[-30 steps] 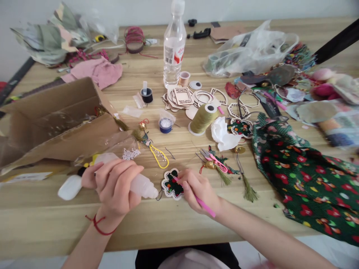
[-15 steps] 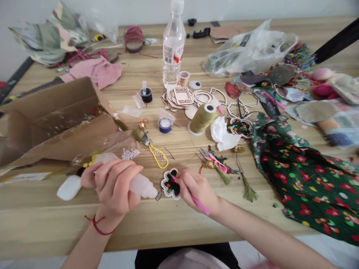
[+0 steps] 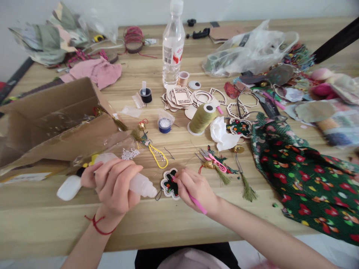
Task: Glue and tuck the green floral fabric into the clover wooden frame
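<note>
My left hand point(image 3: 117, 183) is closed around a translucent white squeeze bottle point(image 3: 144, 186), tilted with its tip low and pointing right. Just right of that tip lies a scalloped wooden pendant point(image 3: 167, 184) with a dark green printed fabric centre and a pale beaded edge. Pinched in my right hand point(image 3: 195, 186) is a thin pink stick point(image 3: 198, 203); its front end reaches the pendant's fabric face. The pendant's right part is hidden behind my fingers. A dark cord loop point(image 3: 159, 194) sticks out at its left.
Loose silvery beads point(image 3: 129, 153) and a yellow cord loop point(image 3: 159, 156) lie behind the left hand. Pink-handled scissors point(image 3: 217, 162), tassels and an olive thread spool point(image 3: 202, 118) stand behind the right. A cardboard box point(image 3: 56, 123) is left, green floral fabric point(image 3: 303, 175) right, a water bottle point(image 3: 173, 48) at back.
The pink stick and my right hand have shifted very slightly to the left over the pendant. My left hand and the squeeze bottle stay in place.
</note>
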Demonstrator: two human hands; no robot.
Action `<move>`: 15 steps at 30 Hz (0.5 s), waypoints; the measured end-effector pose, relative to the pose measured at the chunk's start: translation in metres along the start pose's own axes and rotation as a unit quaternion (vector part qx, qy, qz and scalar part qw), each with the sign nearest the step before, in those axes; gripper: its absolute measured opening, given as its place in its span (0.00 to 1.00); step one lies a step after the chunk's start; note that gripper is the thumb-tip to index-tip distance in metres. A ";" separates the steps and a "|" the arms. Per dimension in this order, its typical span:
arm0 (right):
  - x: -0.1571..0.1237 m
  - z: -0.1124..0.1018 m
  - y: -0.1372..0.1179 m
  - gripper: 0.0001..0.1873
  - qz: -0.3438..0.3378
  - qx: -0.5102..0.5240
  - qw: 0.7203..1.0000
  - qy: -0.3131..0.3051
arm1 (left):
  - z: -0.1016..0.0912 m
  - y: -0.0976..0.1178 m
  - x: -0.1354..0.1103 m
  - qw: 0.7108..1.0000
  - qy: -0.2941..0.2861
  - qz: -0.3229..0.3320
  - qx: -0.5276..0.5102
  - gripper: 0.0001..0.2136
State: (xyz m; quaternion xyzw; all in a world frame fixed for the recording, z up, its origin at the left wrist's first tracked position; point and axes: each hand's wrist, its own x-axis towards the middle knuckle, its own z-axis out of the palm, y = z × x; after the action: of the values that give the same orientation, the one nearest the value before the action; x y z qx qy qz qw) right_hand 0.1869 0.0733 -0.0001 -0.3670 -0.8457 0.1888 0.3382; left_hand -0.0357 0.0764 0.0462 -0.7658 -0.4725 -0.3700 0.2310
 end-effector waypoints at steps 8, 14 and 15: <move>0.000 0.000 0.003 0.09 0.033 0.069 0.997 0.011 | -0.002 0.000 -0.001 1.000 0.002 -0.002 -0.001 0.10; 0.002 0.000 0.009 0.08 0.096 0.157 0.981 0.054 | 0.001 -0.001 -0.002 1.000 -0.008 -0.015 0.003 0.10; 0.002 0.000 0.010 0.08 0.100 0.164 0.979 0.061 | 0.001 -0.002 -0.002 1.000 0.003 -0.013 0.002 0.10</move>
State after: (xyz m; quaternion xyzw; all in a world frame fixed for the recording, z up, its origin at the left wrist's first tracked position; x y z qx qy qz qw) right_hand 0.1907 0.0817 -0.0052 -0.4002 -0.7397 0.3352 0.4246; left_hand -0.0378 0.0769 0.0436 -0.7583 -0.4821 -0.3743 0.2290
